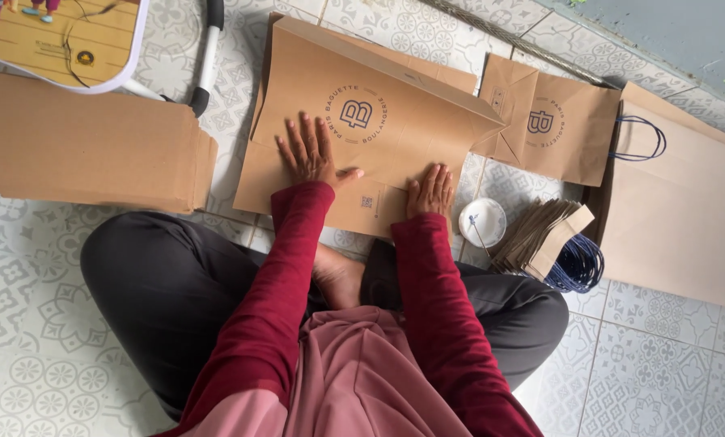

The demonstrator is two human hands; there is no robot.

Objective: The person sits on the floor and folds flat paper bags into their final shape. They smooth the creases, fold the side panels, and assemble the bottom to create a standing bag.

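Observation:
A flat brown paper bag (362, 97) with a round printed emblem lies on the patterned tile floor in front of my crossed legs. My left hand (310, 152) rests flat on it with fingers spread, just left of the emblem. My right hand (431, 191) presses flat on the bag's lower right edge, fingers together. Both arms wear dark red sleeves. Neither hand grips anything.
A stack of flat brown paper sheets (87, 142) lies at the left. A finished bag (557, 121) with blue cord handles lies at the right, beside a large brown sheet (678, 218). A small white dish (482, 222), folded paper strips (544, 235) and blue cords (577, 265) sit near my right knee.

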